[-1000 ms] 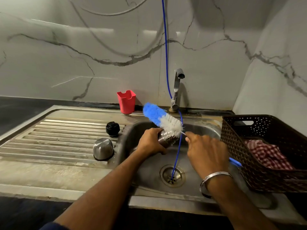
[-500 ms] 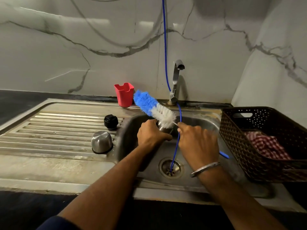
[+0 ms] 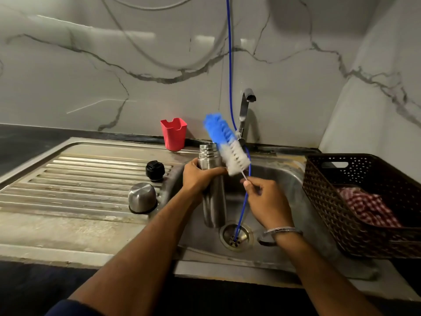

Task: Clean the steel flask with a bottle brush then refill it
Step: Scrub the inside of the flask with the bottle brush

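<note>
The steel flask [image 3: 213,201] stands nearly upright over the sink basin [image 3: 284,185], its threaded mouth open at the top. My left hand [image 3: 197,176] grips its upper body. A bottle brush [image 3: 227,145] with blue and white bristles tilts up beside the flask's mouth, outside it. My right hand [image 3: 265,199] pinches the brush's wire stem just below the bristles. On the ribbed drainboard [image 3: 68,179] sit the steel cup lid [image 3: 141,197] and the black stopper [image 3: 155,170].
A tap [image 3: 245,115] rises behind the basin, and a thin blue hose [image 3: 229,65] runs down the wall into the drain [image 3: 235,236]. A red holder [image 3: 173,134] stands at the back. At right sits a dark basket [image 3: 364,201] with a checked cloth [image 3: 366,207].
The flask has been raised and turned upright, so its body and mouth now show. The brush has swung up to a steeper tilt beside the mouth.
</note>
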